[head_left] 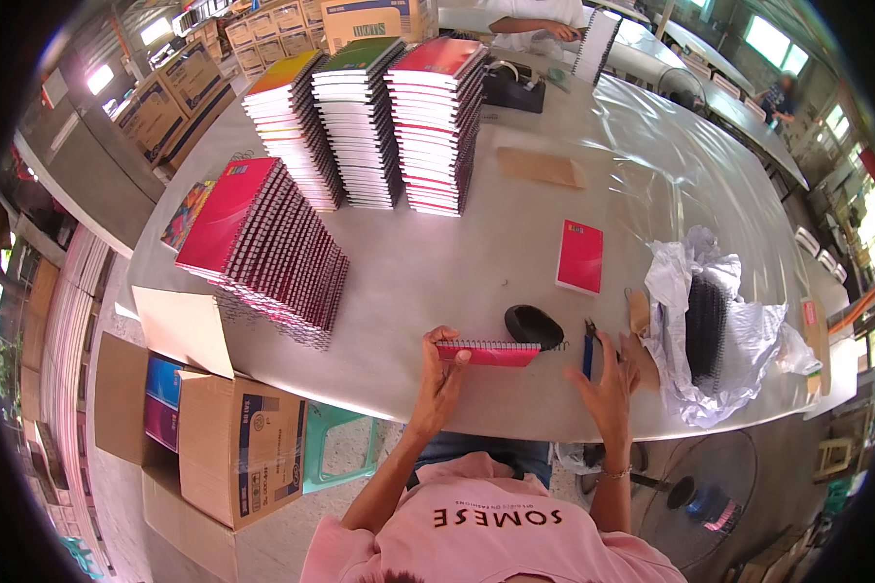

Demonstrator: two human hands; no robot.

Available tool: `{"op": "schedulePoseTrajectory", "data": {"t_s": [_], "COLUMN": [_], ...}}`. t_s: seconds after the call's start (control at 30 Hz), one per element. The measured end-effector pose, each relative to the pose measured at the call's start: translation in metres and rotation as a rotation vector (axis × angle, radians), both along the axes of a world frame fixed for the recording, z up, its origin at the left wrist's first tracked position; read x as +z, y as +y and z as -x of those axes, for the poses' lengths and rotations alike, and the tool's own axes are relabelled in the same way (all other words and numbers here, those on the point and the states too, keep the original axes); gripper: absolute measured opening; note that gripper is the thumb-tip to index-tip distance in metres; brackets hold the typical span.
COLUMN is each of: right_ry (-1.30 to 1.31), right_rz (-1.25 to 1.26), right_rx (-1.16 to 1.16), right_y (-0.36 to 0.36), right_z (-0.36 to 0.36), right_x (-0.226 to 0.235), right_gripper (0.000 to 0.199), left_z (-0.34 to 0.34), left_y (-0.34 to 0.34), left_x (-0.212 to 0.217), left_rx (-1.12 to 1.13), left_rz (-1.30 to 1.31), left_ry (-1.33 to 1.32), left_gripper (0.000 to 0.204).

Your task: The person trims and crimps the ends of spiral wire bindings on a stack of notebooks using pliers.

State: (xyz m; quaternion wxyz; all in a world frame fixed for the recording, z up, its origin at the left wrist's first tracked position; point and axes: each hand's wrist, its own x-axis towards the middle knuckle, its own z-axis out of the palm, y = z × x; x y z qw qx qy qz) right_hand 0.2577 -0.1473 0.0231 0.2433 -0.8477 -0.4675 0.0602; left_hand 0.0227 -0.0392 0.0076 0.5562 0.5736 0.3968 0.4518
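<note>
My left hand (440,379) grips one end of a red notebook (488,357), tilted so that its spiral-bound edge faces up. The wire coil sticks out past the notebook's right end. My right hand (608,389) has its fingers apart beside blue-handled pliers (587,355), which lie between thumb and forefinger; no firm hold on them shows. A black rounded object (533,326) sits just beyond the held notebook. Farther off, a red notepad without a visible coil (580,257) lies flat. Black wire coils (707,330) rest in crumpled white paper (671,389) to the right.
On the left stands a tall stack of red spiral notebooks (267,248). Behind it are yellow (297,126), green (360,121) and red (437,126) stacks. An opened carton (248,447) stands at the table's left front. Across the table (428,262), another person's hand (560,31) is beside a coiled notebook.
</note>
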Motion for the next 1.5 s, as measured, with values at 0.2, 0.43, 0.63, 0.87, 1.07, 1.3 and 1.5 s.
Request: {"op": "schedulePoseTrajectory", "data": {"t_s": [0.2,0.43,0.63,0.87,1.07,1.3,1.5], "right_ry": [0.098,0.352,0.199,0.084,0.079,0.097,0.835], "right_rz": [-0.042,-0.375,-0.324,-0.335,-0.362,-0.377,-0.224], "right_rx": [-0.145,0.25,0.563,0.621,0.591,0.571,0.6], "right_y": [-0.015,-0.01,0.003,0.007,0.009,0.006,-0.001], "right_z": [-0.004,0.047,0.1,0.109,0.113,0.12,0.119], "right_x": [-0.008,0.039,0.04,0.022,0.02,0.017,0.026], "right_gripper": [0.067,0.071,0.071,0.071,0.071,0.068,0.064], "left_z": [0.002,0.009,0.022,0.021,0.024,0.022,0.015], "left_y": [0.001,0.003,0.009,0.008,0.007,0.002,-0.008], "left_x": [0.001,0.012,-0.005,0.005,0.0,0.014,0.017], "left_rx": [0.011,-0.009,-0.038,-0.063,-0.044,0.01,0.144], "left_rz": [-0.023,-0.021,-0.036,-0.096,-0.007,-0.077,-0.25], "left_ry": [-0.069,0.01,0.063,0.009,-0.102,0.043,0.216], "left_gripper": [0.023,0.025,0.023,0.029,0.025,0.03,0.03]}}
